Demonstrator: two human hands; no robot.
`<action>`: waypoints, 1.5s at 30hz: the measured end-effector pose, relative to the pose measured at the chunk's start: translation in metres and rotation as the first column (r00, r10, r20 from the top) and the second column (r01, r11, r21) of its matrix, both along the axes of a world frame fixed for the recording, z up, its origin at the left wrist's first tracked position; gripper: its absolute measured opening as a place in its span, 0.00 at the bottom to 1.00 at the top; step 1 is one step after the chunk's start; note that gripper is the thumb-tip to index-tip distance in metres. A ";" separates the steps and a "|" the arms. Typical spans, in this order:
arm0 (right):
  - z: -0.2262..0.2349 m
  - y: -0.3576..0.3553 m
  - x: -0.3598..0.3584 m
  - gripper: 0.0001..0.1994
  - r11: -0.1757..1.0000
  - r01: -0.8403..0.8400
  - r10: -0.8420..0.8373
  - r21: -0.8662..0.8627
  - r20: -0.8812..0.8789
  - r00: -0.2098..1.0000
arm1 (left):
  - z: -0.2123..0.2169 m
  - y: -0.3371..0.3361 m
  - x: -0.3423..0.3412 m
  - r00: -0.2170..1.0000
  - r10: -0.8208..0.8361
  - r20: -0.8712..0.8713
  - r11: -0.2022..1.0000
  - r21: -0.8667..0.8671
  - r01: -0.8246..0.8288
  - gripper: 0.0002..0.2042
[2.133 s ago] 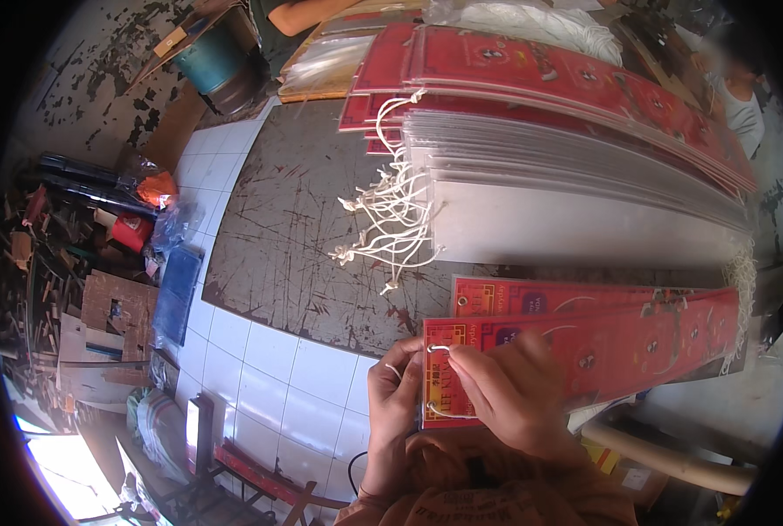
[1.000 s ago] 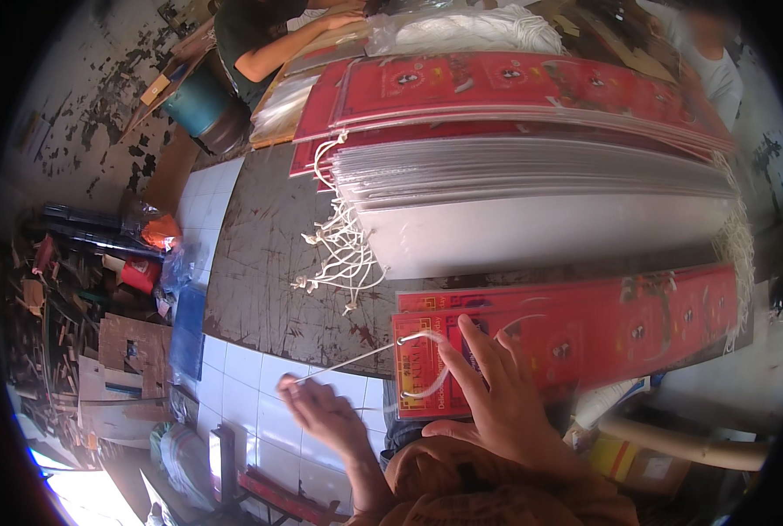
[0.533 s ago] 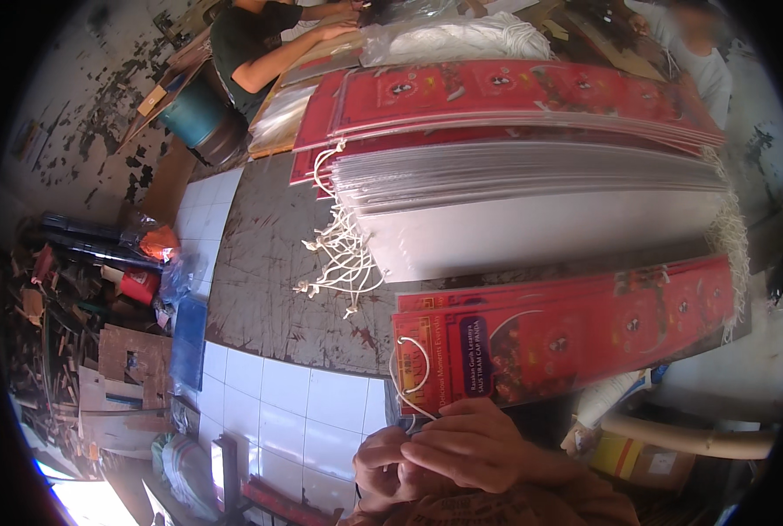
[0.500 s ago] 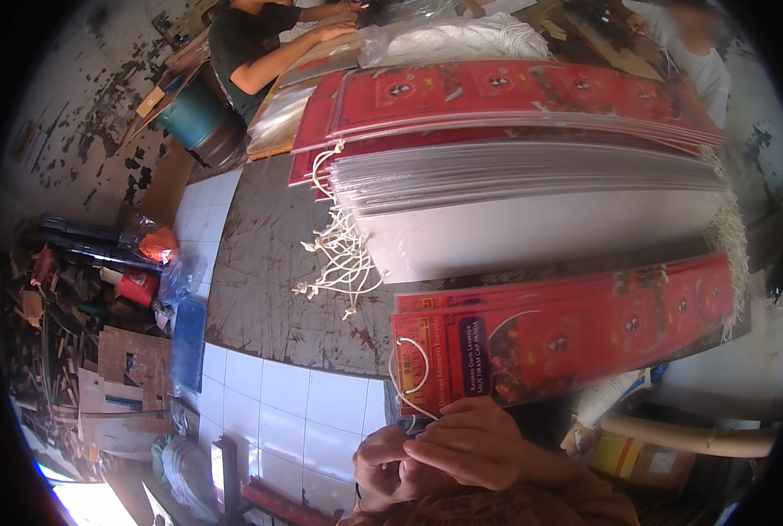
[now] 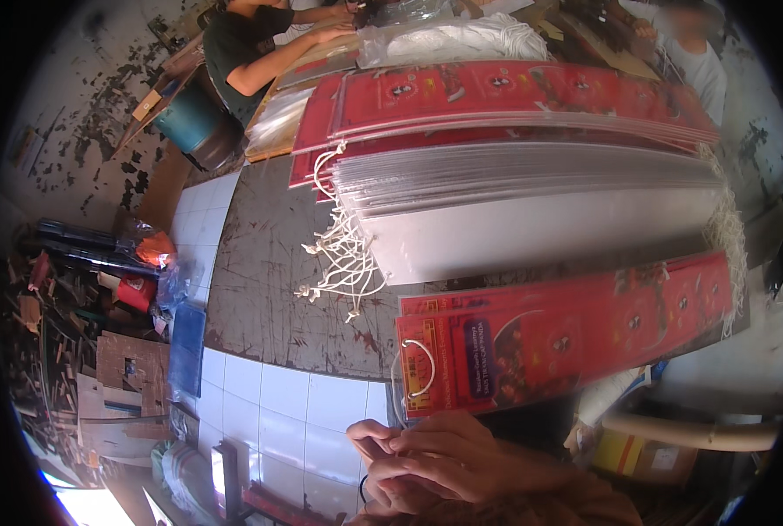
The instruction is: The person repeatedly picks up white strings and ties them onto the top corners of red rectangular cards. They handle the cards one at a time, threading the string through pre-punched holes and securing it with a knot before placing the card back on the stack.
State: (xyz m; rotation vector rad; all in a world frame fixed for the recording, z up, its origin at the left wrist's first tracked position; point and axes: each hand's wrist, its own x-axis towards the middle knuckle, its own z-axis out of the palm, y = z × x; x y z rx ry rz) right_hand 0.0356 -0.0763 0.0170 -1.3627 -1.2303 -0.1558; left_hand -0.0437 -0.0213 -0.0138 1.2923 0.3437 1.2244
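Note:
At the bottom centre my left hand [image 5: 375, 443] and my right hand [image 5: 457, 447] are pressed together, the right overlapping the left. Both have their fingers closed. A thin white cord [image 5: 431, 364] loops through the left end of a long red printed sign [image 5: 549, 342]. One strand runs down to where my fingers meet; its ends are hidden among them. The sign lies on other red signs just beyond my hands, at the front of the dark scratched table [image 5: 277, 280].
Behind lies a fanned stack of signs [image 5: 540, 228], pale backs up, with knotted cords [image 5: 339, 263] at its left. More red signs [image 5: 514, 92] lie beyond, near a white cord bundle [image 5: 461, 39]. Two people work across the table. A blue drum [image 5: 185, 118] and scrap wood [image 5: 49, 324] stand left.
My hands have drawn slightly down, and the right has turned further over the left. The cord loop at the sign's end has become smaller, and the sign has shifted slightly.

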 end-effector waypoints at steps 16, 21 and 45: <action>0.001 -0.008 0.006 0.17 0.991 0.127 -0.130 0.045 0.061 0.990 | -0.012 0.036 -0.018 0.965 -0.245 -0.091 0.938 0.231 0.259 0.25; -0.011 0.000 -0.006 0.12 0.990 0.134 -0.142 0.049 0.267 0.953 | 0.011 0.029 -0.018 0.907 -0.388 -0.161 0.871 -0.387 0.304 0.24; -0.006 0.016 0.043 0.06 0.935 -0.354 0.330 0.028 -0.435 0.838 | 0.036 0.065 -0.019 0.523 -0.446 -0.726 0.846 -0.152 0.511 0.11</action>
